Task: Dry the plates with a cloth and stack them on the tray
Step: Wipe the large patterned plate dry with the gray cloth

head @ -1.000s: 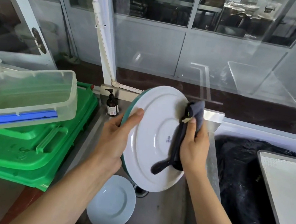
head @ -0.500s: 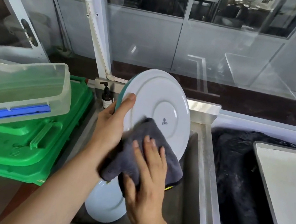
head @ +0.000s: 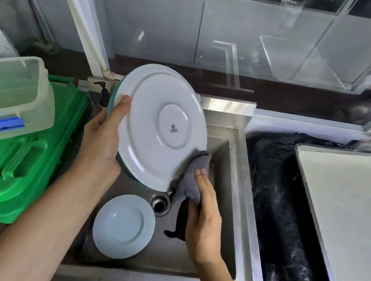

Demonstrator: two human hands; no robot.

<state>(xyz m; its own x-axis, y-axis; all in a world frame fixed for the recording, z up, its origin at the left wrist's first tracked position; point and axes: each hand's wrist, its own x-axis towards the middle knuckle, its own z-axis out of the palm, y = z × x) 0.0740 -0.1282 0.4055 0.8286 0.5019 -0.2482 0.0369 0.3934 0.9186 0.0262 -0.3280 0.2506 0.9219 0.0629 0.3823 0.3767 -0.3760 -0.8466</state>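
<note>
My large white plate (head: 159, 127) stands tilted on edge above the sink, its underside with a small maker's mark facing me. The grey cloth (head: 191, 180) is bunched against its lower right rim. A small pale plate (head: 123, 226) lies flat below. The steel tray (head: 347, 214) sits at right.

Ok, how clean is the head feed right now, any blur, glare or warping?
Head view: right hand and grey cloth are motion-smeared; the plate is sharp enough to show its base stamp. Glare streaks cross the window glass. Wide-angle warp bends the tray edge.
</note>
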